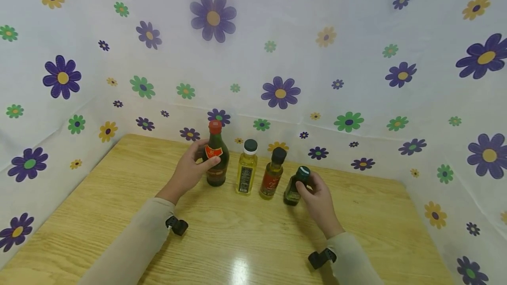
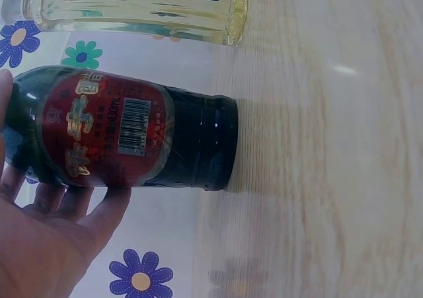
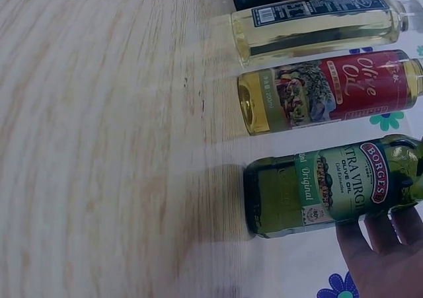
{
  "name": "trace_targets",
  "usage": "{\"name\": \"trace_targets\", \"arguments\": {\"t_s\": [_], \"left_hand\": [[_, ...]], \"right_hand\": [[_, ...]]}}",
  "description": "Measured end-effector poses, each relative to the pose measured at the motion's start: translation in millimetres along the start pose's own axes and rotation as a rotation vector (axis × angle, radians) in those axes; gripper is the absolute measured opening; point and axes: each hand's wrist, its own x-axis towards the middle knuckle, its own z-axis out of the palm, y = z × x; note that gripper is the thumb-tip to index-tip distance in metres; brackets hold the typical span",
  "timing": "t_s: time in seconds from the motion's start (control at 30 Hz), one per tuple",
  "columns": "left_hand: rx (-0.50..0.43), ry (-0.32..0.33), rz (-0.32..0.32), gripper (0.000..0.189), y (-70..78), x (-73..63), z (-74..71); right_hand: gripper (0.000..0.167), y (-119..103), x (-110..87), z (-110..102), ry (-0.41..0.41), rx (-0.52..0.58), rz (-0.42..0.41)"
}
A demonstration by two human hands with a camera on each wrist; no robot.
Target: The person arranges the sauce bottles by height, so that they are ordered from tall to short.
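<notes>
In the head view, my left hand (image 1: 188,170) grips a dark vinegar bottle (image 1: 216,174) with a red cap, its thumb across the front and fingers round the far side. The left wrist view shows that bottle's red label (image 2: 99,133) with a barcode. My right hand (image 1: 320,203) holds a small green olive oil bottle (image 1: 292,195) near its dark green cap, thumb on the near side. Between the two hands stand a clear bottle of yellow oil (image 1: 240,173) with a dark cap and a red-labelled olive oil bottle (image 1: 266,188) with a black cap. All bottles are upright.
The bottles stand in a slanting row towards the back of a light wooden table (image 1: 233,236). Behind and at both sides hangs a white flower-printed sheet (image 1: 245,69). Each wrist wears a black camera band.
</notes>
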Motion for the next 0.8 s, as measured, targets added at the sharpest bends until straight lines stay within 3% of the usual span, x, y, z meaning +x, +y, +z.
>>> {"name": "trace_targets", "arguments": {"t_s": [0.47, 0.8], "left_hand": [[-0.018, 0.012, -0.002, 0.07, -4.0, 1.9, 2.1], [-0.046, 0.02, -0.027, 0.085, -8.2, -0.7, 2.6]], "right_hand": [[0.034, 2.5, 1.1, -0.9, -0.02, 0.025, -0.004], [0.041, 5.3, 4.7, -5.3, -0.091, 0.017, 0.028]]}}
